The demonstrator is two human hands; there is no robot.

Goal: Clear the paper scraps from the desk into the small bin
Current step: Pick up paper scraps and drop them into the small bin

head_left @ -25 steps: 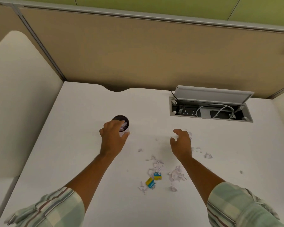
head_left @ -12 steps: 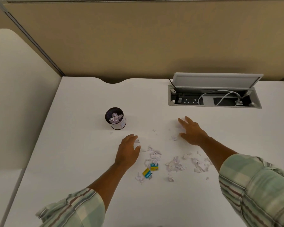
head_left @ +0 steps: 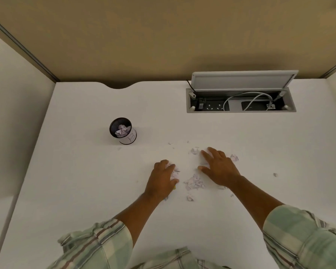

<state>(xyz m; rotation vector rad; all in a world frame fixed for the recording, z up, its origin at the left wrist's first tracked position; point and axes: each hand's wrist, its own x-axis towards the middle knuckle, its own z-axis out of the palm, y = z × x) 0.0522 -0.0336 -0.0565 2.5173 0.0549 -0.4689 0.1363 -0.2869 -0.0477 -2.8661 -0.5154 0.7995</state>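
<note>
Head view | left hand (head_left: 162, 182), right hand (head_left: 218, 167) spread flat on scraps (head_left: 194, 182) | bin (head_left: 123, 133) apart, far-left

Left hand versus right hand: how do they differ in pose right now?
The left hand lies over scraps with fingers loosely together; the right hand lies flat with fingers spread, reaching farther across the desk. Both rest palm-down, holding nothing lifted.
</note>
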